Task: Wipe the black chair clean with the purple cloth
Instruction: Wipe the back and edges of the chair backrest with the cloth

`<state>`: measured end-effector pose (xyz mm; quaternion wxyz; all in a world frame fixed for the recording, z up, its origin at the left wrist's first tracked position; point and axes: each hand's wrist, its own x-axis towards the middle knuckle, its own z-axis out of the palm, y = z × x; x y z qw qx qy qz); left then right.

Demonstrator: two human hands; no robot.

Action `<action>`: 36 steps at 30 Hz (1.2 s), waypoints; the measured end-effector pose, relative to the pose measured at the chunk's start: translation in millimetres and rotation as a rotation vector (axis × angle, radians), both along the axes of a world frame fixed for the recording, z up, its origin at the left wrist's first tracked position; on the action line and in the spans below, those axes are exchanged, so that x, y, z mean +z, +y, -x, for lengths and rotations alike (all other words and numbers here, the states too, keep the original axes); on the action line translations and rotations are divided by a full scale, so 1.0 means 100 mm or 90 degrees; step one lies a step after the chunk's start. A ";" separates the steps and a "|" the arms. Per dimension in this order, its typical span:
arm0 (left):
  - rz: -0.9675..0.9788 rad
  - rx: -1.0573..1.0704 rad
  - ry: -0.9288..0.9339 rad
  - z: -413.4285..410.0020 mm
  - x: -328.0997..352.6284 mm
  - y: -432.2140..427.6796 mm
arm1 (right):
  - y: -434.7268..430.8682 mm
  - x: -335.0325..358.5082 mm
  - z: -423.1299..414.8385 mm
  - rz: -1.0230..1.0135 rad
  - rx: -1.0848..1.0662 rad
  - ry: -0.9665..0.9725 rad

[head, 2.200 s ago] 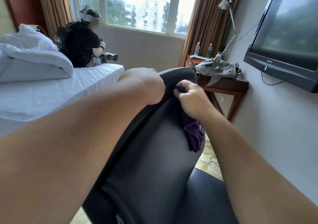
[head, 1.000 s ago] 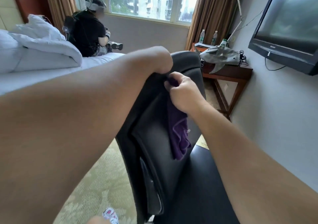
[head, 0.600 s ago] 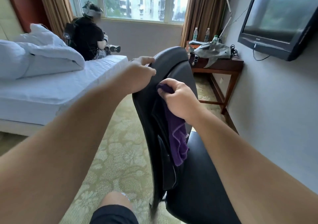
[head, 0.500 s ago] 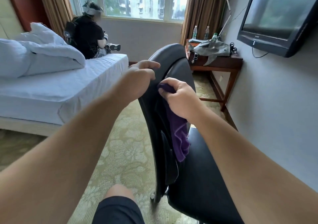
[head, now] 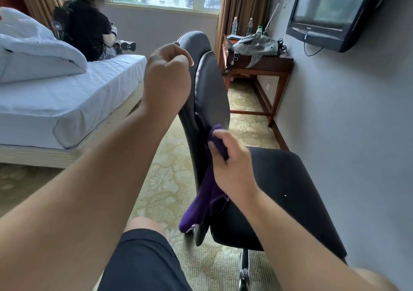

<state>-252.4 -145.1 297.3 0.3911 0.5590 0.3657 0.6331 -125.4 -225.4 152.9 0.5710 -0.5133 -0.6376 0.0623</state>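
The black chair (head: 210, 89) stands in front of me, seen edge-on, its backrest upright and its seat (head: 290, 190) stretching to the right. My left hand (head: 166, 78) grips the left edge of the backrest near the top. My right hand (head: 230, 161) is closed on the purple cloth (head: 205, 199) and presses it against the lower backrest, just above the seat. The cloth's loose end hangs down past the seat's edge.
A white bed (head: 67, 98) lies to the left, with a person (head: 89, 29) sitting on its far end. A wooden side table (head: 259, 67) with a grey bag and bottles stands by the wall. A television (head: 330, 11) hangs at upper right. Patterned carpet covers the floor.
My right hand has slid the cloth down the backrest from near the top to just above the seat. The left hand keeps its hold on the backrest's edge. My view has tilted downward.
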 end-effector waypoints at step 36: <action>-0.117 -0.025 -0.064 0.05 -0.33 0.10 | 0.03 0.55 0.72 0.031 -0.056 0.264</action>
